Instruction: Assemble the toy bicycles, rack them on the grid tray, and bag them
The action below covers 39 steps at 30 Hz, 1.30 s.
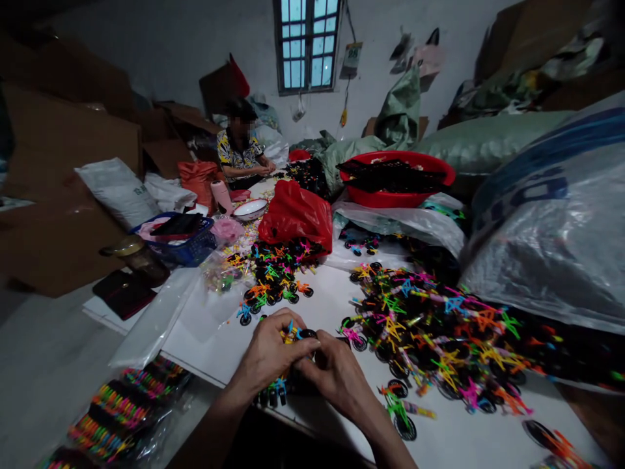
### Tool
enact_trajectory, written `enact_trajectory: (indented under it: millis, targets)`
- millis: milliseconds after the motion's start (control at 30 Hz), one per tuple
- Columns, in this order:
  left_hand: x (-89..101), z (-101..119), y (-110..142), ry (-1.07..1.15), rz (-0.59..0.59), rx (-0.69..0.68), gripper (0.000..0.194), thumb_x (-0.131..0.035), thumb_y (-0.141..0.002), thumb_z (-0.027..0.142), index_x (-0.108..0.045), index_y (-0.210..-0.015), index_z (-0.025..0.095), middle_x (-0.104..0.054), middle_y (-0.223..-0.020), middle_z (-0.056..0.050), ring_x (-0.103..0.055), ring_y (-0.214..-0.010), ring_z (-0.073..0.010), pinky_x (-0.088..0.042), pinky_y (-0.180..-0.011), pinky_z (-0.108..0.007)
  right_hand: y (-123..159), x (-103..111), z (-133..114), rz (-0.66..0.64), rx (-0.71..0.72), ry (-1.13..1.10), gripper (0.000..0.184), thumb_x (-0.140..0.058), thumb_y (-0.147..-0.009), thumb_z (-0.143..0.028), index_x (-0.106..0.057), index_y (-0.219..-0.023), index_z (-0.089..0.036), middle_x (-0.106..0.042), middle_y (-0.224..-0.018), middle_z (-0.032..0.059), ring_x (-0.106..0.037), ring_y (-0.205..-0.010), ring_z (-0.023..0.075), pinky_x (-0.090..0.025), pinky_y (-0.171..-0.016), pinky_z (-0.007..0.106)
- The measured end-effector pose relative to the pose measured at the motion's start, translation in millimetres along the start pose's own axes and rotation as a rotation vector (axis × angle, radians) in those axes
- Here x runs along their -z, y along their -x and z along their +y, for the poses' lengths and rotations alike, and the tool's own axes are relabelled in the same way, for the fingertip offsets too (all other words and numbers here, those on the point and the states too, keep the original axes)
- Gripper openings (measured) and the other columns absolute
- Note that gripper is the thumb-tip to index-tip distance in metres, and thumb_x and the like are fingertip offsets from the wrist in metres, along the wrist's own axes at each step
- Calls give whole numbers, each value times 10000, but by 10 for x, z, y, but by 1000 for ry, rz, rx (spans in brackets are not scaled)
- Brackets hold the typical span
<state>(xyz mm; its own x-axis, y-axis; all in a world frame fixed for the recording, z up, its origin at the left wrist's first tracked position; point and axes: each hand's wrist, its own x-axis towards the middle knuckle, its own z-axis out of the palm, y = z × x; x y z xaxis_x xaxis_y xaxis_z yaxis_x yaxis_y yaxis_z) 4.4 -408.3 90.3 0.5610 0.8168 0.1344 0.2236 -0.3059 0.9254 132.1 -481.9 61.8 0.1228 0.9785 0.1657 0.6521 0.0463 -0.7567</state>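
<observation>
My left hand and my right hand meet over the front of the white table. Between them they grip a small toy bicycle, of which yellow and blue bits and a black wheel show; the fingers hide the rest. Under my left hand, several black wheels and blue parts rest at the table's edge. To the right spreads a big heap of colourful toy bicycles, some with candy-filled tubes. A smaller pile of toy bicycles lies beyond my hands.
Behind stand a red plastic bag, a red basin and a blue basket. A large clear sack bulges at right. Packed bundles lie on the floor at lower left. Another person sits at the far end.
</observation>
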Motion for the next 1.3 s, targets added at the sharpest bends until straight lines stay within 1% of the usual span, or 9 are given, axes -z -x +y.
enact_trajectory:
  millis: [67, 167, 300, 467, 533, 767, 933, 1133, 1300]
  targets:
    - [33, 23, -36, -38, 1, -19, 173, -703, -651, 304, -622, -718, 167, -609, -823, -20, -569, -796, -176, -432, -735, -271, -11, 43, -14, -5, -9, -4, 173, -577, -752, -289, -468, -662, -189, -482, -591, -35, -434, -526, 119, -256, -493, 220]
    - [180, -8, -90, -33, 41, -17, 309, -695, -671, 313, -630, -942, 177, -619, -980, -44, -576, -897, -196, -446, -791, -298, -46, 15, 83, 44, -80, -68, 204, -601, -733, -337, -485, -649, -191, -492, -577, -34, -446, -522, 123, -274, -485, 215]
    - [388, -179, -93, -287, 197, -117, 239, -595, -796, 296, -607, -1004, 179, -606, -1023, -59, -562, -954, -206, -437, -838, -337, -99, -294, 436, 165, -224, -198, 194, -567, -758, -367, -533, -712, -182, -591, -648, 11, -537, -588, 157, -375, -559, 233]
    - [227, -414, 1, -602, -163, -294, 241, -470, -853, 110, -585, -1050, 185, -596, -1018, -58, -536, -977, -202, -425, -874, -349, -179, -752, 692, 139, -225, -194, 180, -478, -810, -301, -573, -836, -150, -649, -773, 82, -587, -693, 203, -413, -631, 275]
    - [126, -476, 13, -651, -221, -289, 264, -451, -841, 59, -593, -1027, 181, -603, -973, -56, -547, -936, -199, -443, -845, -341, -204, -834, 695, 172, -185, -190, 151, -472, -810, -270, -558, -838, -149, -641, -775, 81, -573, -681, 196, -413, -628, 272]
    - [83, -599, -38, -627, -180, -241, 280, -446, -842, 48, -594, -1031, 192, -631, -928, -33, -578, -896, -184, -467, -803, -313, -150, -799, 764, 96, -3, -24, 186, -393, -744, -76, -521, -856, -149, -582, -771, 65, -535, -670, 178, -395, -614, 252]
    - [81, -669, -37, -614, -135, -275, 269, -448, -847, 84, -597, -1045, 190, -648, -955, -42, -591, -899, -185, -473, -804, -309, -132, -806, 746, 20, 25, 7, 300, -393, -724, -39, -526, -968, -150, -587, -849, 64, -551, -736, 179, -405, -665, 254]
    - [114, -664, -72, -633, -166, -324, 292, -448, -828, 84, -612, -1045, 190, -664, -929, -45, -610, -879, -180, -491, -790, -287, -143, -878, 713, 72, 5, 11, 209, -393, -782, -86, -525, -932, -146, -571, -827, 65, -544, -727, 190, -419, -660, 268]
    - [133, -631, -71, -598, -182, -310, 236, -522, -823, 143, -617, -1034, 193, -669, -948, -46, -612, -889, -189, -497, -792, -292, -185, -815, 650, -39, -35, 142, 245, -419, -765, -58, -529, -964, -150, -553, -888, 66, -549, -763, 182, -430, -680, 255]
